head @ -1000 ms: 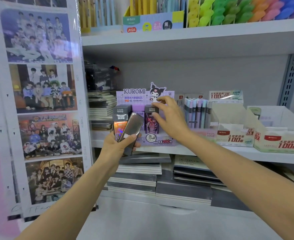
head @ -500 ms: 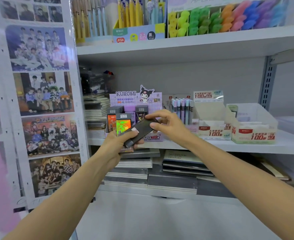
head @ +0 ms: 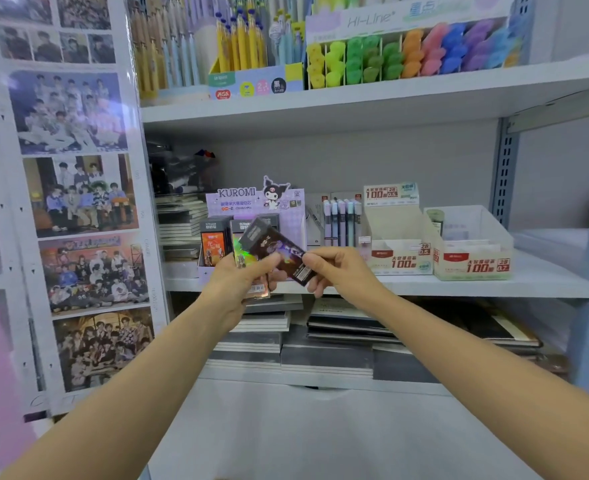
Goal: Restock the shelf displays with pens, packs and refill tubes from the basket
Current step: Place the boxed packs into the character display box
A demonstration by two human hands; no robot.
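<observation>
My left hand (head: 241, 282) holds a small stack of flat packs (head: 253, 271) with shiny holographic fronts, in front of the middle shelf. My right hand (head: 334, 271) pinches the lower end of one dark pack (head: 275, 247), tilted with its top pointing up and left, just above the stack. Behind them stands the purple Kuromi display box (head: 248, 199) with an orange pack (head: 212, 245) and dark packs upright in it. No basket is in view.
Right of the Kuromi box stand a row of pastel pens (head: 341, 221) and two open white "100" boxes (head: 398, 251) (head: 473, 247). Highlighters (head: 407, 53) and yellow pens (head: 241, 46) fill the upper shelf. Notebook stacks (head: 324, 344) lie below. A poster panel (head: 74, 202) stands left.
My right hand left the Kuromi box, came down to the stack in my left hand and took hold of the top dark pack, lifting it off. The view tilted up.
</observation>
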